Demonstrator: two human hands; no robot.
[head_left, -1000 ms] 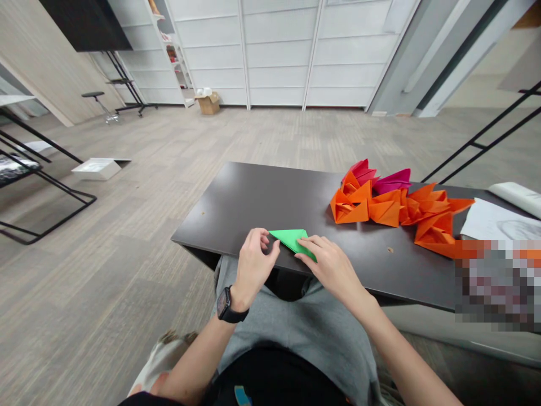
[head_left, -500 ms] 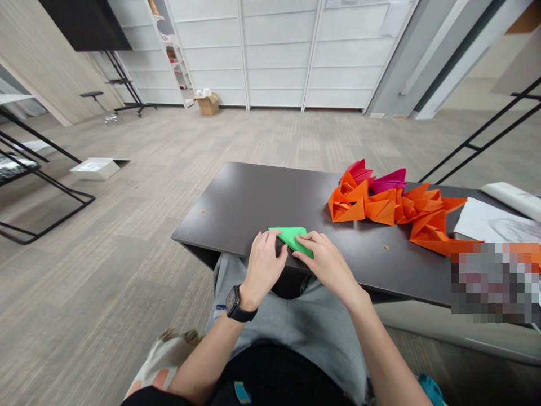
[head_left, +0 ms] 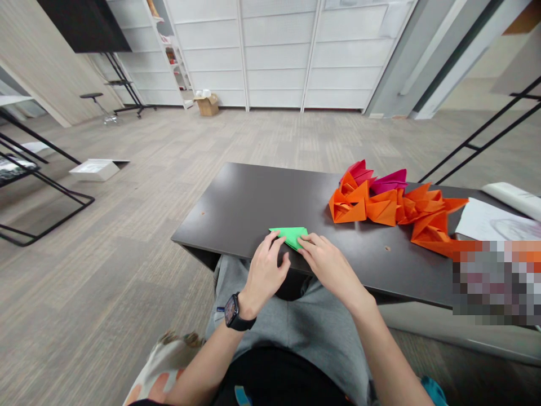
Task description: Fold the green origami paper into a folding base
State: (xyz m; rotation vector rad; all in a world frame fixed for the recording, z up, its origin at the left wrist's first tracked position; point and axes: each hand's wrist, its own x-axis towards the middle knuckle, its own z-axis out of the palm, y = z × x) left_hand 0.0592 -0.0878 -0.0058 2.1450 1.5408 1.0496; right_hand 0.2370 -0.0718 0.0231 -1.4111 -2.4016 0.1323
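A bright green paper folded into a triangle (head_left: 291, 235) lies flat on the dark grey table (head_left: 236, 203), near its front edge. My right hand (head_left: 327, 268) presses on the triangle's right part with its fingertips, hiding the lower tip. My left hand (head_left: 265, 272), with a black watch (head_left: 231, 312) on the wrist, is curled beside the paper's lower left edge and holds nothing. Orange origami pieces (head_left: 349, 204) and magenta-red folded paper pieces (head_left: 389, 182) sit to the right of both hands.
A sheet with a pencil sketch (head_left: 494, 223) and a paper roll (head_left: 513, 198) lie at the table's right end. A pixelated patch (head_left: 496, 282) covers the front right corner. My grey-trousered lap (head_left: 291, 321) lies below the front edge.
My left hand has moved right, closer to the green paper. The right hand and the paper stay nearly in place.
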